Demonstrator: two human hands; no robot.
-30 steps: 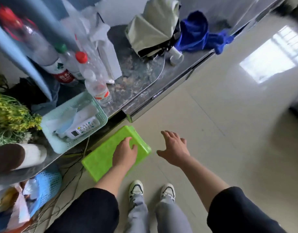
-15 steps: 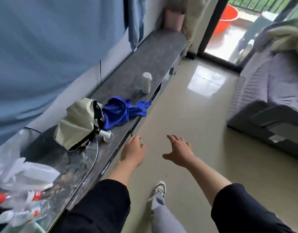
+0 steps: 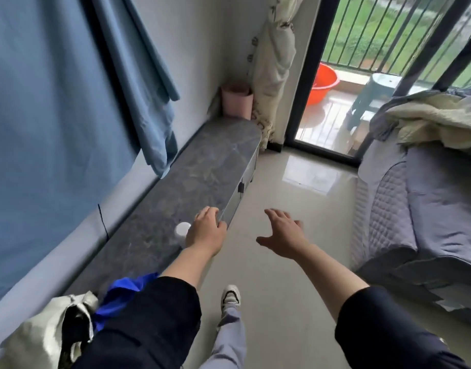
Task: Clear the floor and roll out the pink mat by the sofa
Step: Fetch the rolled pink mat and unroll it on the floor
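A rolled pink mat [image 3: 237, 101] stands upright in the far corner, at the end of the long grey cabinet [image 3: 202, 166]. The grey-covered sofa [image 3: 426, 198] runs along the right side. Between cabinet and sofa lies bare glossy floor [image 3: 290, 209]. My left hand [image 3: 206, 231] hovers over the cabinet's front edge, fingers loosely curled, holding nothing. My right hand [image 3: 283, 233] is held out above the floor with fingers spread and empty.
A white cap-like cylinder [image 3: 182, 229] sits on the cabinet beside my left hand. A folded umbrella [image 3: 50, 334] and blue cloth [image 3: 120, 291] lie on its near end. Blue curtain [image 3: 56, 115] hangs left. Beyond the glass door stand an orange basin [image 3: 323, 82] and a stool [image 3: 372, 98].
My left hand has come off the green box on the floor. The view has swung up and forward along the cabinet toward the far corner; both hands stay empty.
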